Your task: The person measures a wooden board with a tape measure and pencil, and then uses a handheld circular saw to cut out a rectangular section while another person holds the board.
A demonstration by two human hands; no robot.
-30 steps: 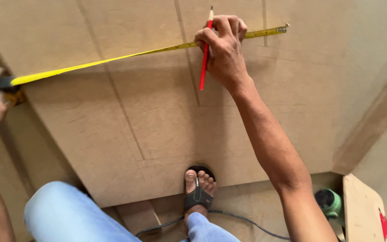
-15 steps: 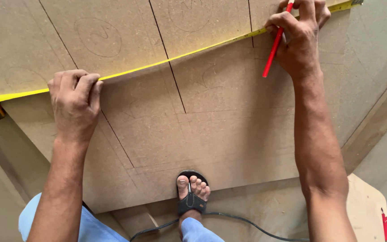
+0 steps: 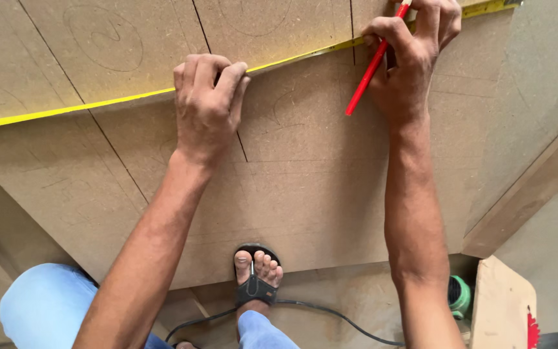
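A large brown fibreboard sheet (image 3: 305, 187) with pencilled lines and circles lies in front of me. A yellow tape measure blade (image 3: 98, 105) runs across it from the left edge to the top right. My left hand (image 3: 206, 103) presses the blade down on the board near the middle, fingers curled over it. My right hand (image 3: 411, 55) grips a red pencil (image 3: 371, 71) at the blade near the top right, with the pencil's lower end pointing down and left.
My foot in a dark sandal (image 3: 256, 274) stands below the board's near edge, and a black cable (image 3: 330, 317) runs past it. A green tool (image 3: 458, 296) and a wooden piece (image 3: 505, 304) sit at the lower right. Another board (image 3: 537, 174) slants at the right.
My left hand has left the tape's case at the far left and moved right along the blade to press it mid-board. The view has shifted closer to both hands.
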